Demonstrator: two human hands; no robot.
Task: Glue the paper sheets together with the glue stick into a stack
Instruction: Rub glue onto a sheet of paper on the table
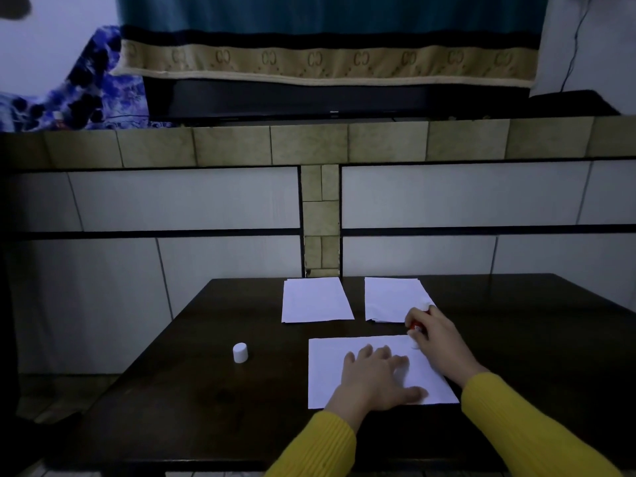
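Observation:
A white paper sheet [330,366] lies on the dark table [206,407] in front of me. My left hand [377,378] rests flat on it with fingers spread. My right hand [435,333] grips a red and white glue stick [418,327], whose tip touches the sheet's far right corner. Two more white paper piles lie at the table's far edge: one on the left [315,299] and one on the right [392,297]. The glue stick's white cap [240,352] stands upright on the table to the left of the near sheet.
Behind the table rises a tiled wall with a tiled ledge [309,142]. On the ledge stands a black appliance [327,101] covered by a teal and beige cloth, with a blue patterned fabric [86,94] at the left.

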